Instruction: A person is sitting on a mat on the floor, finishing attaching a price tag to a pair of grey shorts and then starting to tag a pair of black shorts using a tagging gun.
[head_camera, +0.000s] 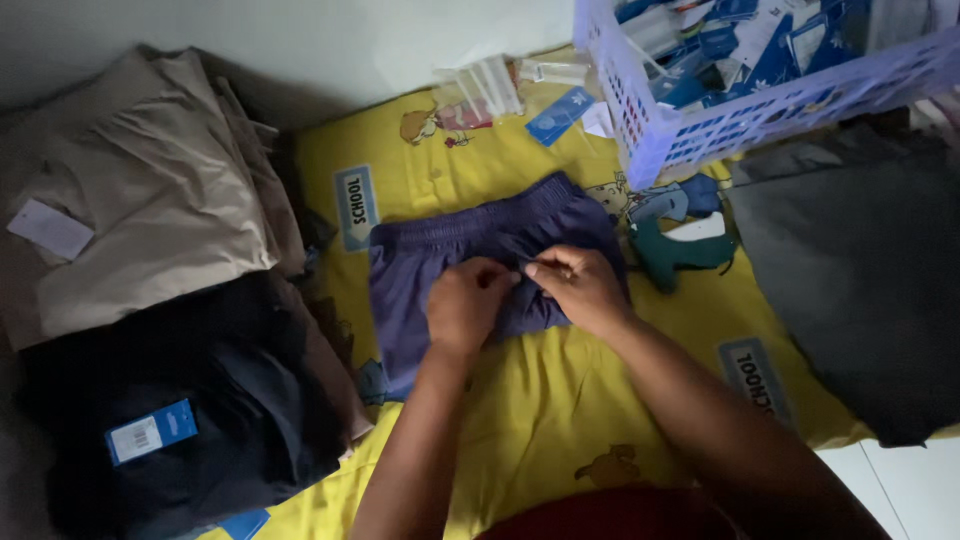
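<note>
A pair of folded purple shorts (430, 250) lies on a yellow cartoon-print sheet (530, 400), waistband toward the far side. My left hand (466, 303) and my right hand (580, 287) rest on the shorts' middle. Their fingertips meet and pinch something small and pale at the fabric; what it is cannot be made out.
A beige folded garment (150, 190) with a white tag and a black garment (200, 400) with a blue tag lie stacked at left. A lilac plastic basket (700, 125) of blue tags stands at the far right. Dark grey cloth (860, 290) lies right. Clear bags (490, 85) sit at the back.
</note>
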